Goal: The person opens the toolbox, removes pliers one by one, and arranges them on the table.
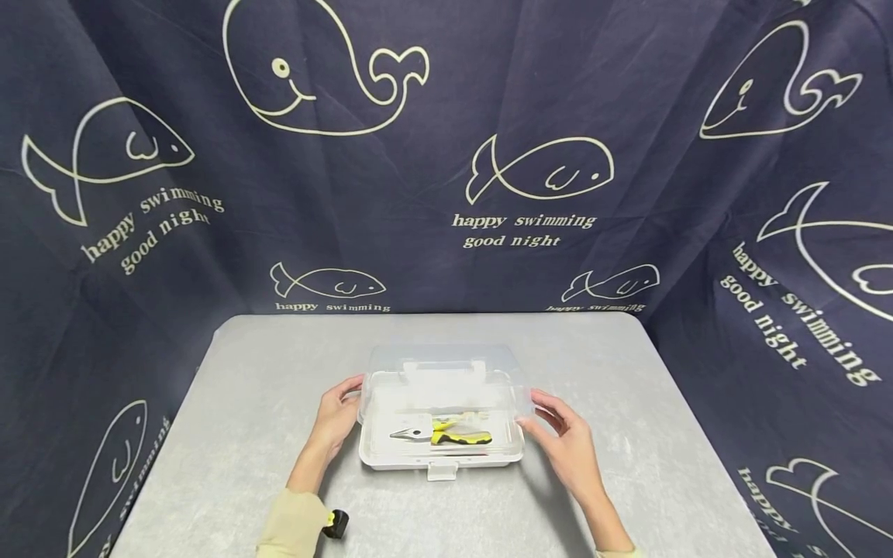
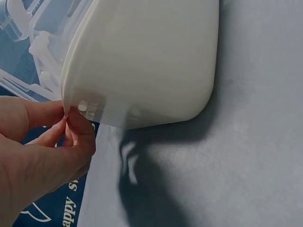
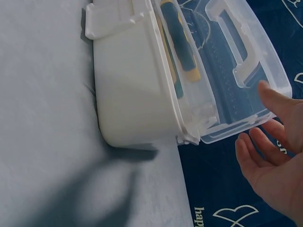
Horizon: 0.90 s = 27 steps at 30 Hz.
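A white plastic storage box [image 1: 380,465] sits on the table, its clear lid [image 1: 446,356] with a carry handle [image 3: 246,71] swung up at the back. Pliers [image 1: 460,439] with yellow and black handles show inside, jaws pointing left; a second yellow item behind them is partly hidden. My left hand [image 1: 338,415] pinches the box's rim on the left side between thumb and fingertips. On the right, my right hand [image 1: 568,442] holds the lid's side edge, its thumb [image 3: 272,97] on one face and its fingers [image 3: 258,146] curled toward the other.
The grey table [image 1: 663,480] extends around the box on all sides. A dark blue curtain [image 1: 432,178] printed with fish and whales hangs behind and at both sides. A small black device [image 1: 336,524] is at my left wrist.
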Tool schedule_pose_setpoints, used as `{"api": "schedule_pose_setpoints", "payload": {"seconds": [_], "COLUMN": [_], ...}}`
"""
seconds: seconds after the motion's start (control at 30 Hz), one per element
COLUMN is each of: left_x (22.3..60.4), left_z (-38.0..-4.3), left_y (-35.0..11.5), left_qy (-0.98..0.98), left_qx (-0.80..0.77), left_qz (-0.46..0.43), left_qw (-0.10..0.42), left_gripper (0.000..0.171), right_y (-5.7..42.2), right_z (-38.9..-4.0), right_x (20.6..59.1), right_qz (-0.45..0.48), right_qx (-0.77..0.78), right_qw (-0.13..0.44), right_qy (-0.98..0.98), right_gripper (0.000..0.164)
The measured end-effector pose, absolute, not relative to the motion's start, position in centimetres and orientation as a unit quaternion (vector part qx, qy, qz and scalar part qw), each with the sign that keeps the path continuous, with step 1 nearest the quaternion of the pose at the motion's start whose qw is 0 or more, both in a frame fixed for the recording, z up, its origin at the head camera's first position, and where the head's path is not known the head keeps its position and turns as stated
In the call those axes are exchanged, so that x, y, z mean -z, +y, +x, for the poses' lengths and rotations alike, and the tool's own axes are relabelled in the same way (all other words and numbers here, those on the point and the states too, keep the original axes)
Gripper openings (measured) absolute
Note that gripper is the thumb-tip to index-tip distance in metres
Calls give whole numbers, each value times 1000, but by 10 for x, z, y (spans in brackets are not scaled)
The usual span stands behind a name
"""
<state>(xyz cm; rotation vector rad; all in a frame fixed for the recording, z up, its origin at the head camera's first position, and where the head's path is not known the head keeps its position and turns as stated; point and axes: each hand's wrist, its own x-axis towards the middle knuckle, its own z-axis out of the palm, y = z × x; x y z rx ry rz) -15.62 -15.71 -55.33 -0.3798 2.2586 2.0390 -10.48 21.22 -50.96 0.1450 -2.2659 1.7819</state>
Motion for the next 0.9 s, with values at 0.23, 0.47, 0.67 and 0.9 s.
{"api": "schedule_pose_setpoints", "payload": {"seconds": [0.23,0.47,0.67,0.9], "left_x": [553,553,553,551], "left_z": [-157,-157,-158,-156], "left_y": [-158,-160,-161,-162], "left_qy": [731,734,723,725], "left_qx": [-671,-667,-680,-678], "left_qz": [-115,-116,-111,-109], "left_qw": [49,54,56,59], "left_gripper": [50,50,51,48], "right_y": [219,225,227,223], "right_z": [-119,-134,-143,-153], "right_x": [508,507,500,488], "right_qz": [39,49,71,73], "right_qx": [-630,-628,-620,-593], "right_qw": [110,97,93,114], "right_qy": [-768,-771,-776,-794], "right_gripper": [35,34,30,25]}}
